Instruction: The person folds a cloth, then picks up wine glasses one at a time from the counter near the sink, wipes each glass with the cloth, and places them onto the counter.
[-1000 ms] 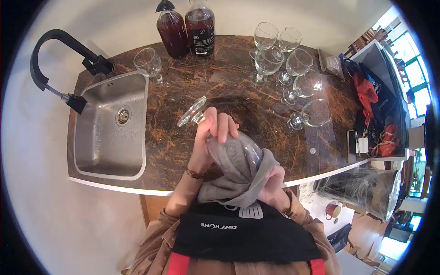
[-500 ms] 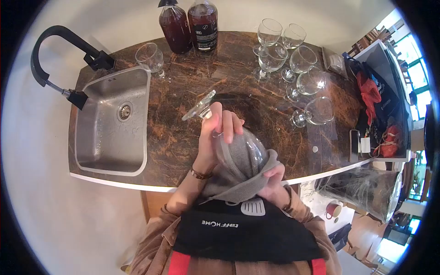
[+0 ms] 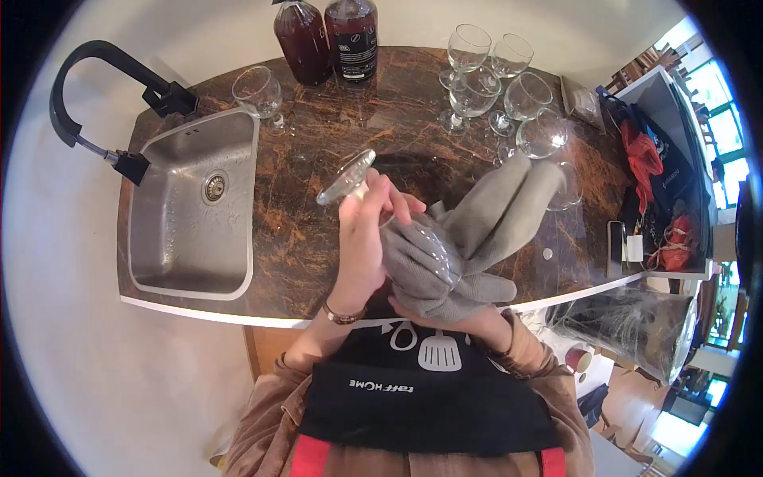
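My left hand (image 3: 367, 234) is closed around the stem and upper bowl of a wine glass (image 3: 347, 176), which tilts with its foot up and to the left. A grey cloth (image 3: 509, 211) is stuffed into the bowl, its folds showing through the clear wall, and a loose flap sticks out to the right over the counter. My right hand (image 3: 482, 324) holds the cloth from below, against the mouth of the bowl; its fingers are mostly covered by the fabric. Both hands are in front of my black apron (image 3: 429, 405).
Several wine glasses (image 3: 528, 97) stand at the right rear, partly behind the cloth. One more glass (image 3: 258, 94) is beside the steel sink (image 3: 191, 246) and black faucet (image 3: 99, 52). Two dark bottles (image 3: 354, 40) stand at the wall. A phone (image 3: 615, 248) lies by the right-hand box.
The cloth's loose end has swung up and to the right, now partly hiding the nearest standing glasses. My right hand has moved down and left beneath it. The glass stays in my left hand.
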The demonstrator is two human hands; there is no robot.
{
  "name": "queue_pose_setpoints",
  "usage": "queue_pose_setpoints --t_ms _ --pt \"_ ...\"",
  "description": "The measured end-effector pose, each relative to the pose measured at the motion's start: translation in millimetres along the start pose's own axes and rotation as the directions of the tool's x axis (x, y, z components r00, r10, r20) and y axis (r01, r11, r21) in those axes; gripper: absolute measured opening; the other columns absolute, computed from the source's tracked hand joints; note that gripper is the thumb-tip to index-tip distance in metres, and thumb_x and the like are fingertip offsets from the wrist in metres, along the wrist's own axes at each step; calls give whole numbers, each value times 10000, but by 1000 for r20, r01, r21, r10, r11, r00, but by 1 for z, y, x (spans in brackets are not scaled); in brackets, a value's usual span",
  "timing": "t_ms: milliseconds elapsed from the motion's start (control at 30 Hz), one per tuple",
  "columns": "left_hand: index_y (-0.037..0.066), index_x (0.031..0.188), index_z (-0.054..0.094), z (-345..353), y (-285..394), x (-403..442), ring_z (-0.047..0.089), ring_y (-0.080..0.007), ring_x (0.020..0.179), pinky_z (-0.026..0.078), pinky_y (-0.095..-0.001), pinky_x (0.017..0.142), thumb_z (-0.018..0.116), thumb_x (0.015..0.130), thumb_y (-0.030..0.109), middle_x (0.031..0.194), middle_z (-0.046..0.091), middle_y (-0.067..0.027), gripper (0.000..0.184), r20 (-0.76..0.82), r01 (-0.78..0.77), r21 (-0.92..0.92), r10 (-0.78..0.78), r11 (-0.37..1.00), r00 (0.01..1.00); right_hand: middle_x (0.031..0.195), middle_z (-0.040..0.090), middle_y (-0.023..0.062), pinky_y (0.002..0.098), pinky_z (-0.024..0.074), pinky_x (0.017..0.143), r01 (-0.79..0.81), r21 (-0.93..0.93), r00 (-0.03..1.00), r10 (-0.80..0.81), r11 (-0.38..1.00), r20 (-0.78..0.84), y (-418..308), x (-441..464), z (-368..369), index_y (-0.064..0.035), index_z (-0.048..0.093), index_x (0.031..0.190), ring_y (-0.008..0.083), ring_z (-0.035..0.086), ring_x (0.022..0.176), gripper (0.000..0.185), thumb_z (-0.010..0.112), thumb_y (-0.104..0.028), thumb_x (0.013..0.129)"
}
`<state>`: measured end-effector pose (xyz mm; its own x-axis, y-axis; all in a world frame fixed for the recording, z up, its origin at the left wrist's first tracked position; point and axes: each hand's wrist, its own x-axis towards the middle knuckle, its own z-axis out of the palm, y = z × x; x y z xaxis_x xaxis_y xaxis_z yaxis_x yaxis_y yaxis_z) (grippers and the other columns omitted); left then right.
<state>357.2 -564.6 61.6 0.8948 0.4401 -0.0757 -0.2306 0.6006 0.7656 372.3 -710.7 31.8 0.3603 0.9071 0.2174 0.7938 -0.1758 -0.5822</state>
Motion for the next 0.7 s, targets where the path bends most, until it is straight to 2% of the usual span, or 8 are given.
queue_pose_setpoints --t_ms 100,167,200,233,300,400,467,700 --pt "112 669 363 -2 3 6 516 -168 666 411 -289 683 434 868 233 550 391 -2 243 38 22 -78 -19 997 999 1160 488 93 361 316 971 646 -62 757 -628 761 183 13 3 -30 -57 470 1164 258 443 1095 388 550 -159 798" --pt "116 669 371 -4 4 10 498 -154 648 411 -283 673 419 874 227 540 369 12 238 99 -10 -98 20 995 995 1189 463 91 370 311 977 99 390 982 -153 916 111 16 -30 -15 -65 438 1195 246 418 1124 441 566 -190 792" --pt "116 669 371 -2 6 11 498 -154 648 411 -283 673 419 874 227 540 369 12 238 98 -10 -97 20 995 995 1219 438 89 378 305 984 -433 719 897 342 544 282 12 -35 -12 -74 406 1226 234 393 1152 497 583 -221 785" --pt "115 678 381 2 8 11 496 -153 656 410 -283 678 421 872 227 539 366 15 227 118 37 -187 -15 982 993 1215 440 89 382 308 971 -216 956 867 412 -196 281 2 -30 0 -68 404 1224 234 402 1136 523 591 -248 769" --pt "112 713 412 3 11 12 492 -149 680 409 -282 693 433 865 221 552 358 25 189 107 78 -273 -50 959 993 1207 443 88 389 313 944 6 842 904 362 -539 226 -13 -17 -5 -57 401 1219 233 421 1104 579 608 -300 736" --pt "106 737 427 0 19 12 499 -154 690 412 -285 700 441 862 220 574 361 24 170 -59 49 -242 -65 969 996 1196 449 86 400 321 905 -208 961 943 300 184 146 -25 -2 -34 -41 395 1213 232 450 1056 669 633 -379 687" --pt "109 724 408 -2 20 9 506 -157 701 416 -298 708 446 861 223 592 364 16 182 -47 -2 -197 -7 980 999 1188 452 85 408 327 878 102 77 990 -109 992 91 -30 26 -61 -30 392 1209 231 469 1024 732 650 -432 654" --pt "88 704 392 6 15 4 559 -181 700 429 -308 715 406 898 231 590 446 -26 242 1 -79 23 79 997 997 973 561 87 302 367 759 -81 -130 990 65 988 -124 -20 9 -35 -36 511 1097 218 519 928 550 649 -365 678"
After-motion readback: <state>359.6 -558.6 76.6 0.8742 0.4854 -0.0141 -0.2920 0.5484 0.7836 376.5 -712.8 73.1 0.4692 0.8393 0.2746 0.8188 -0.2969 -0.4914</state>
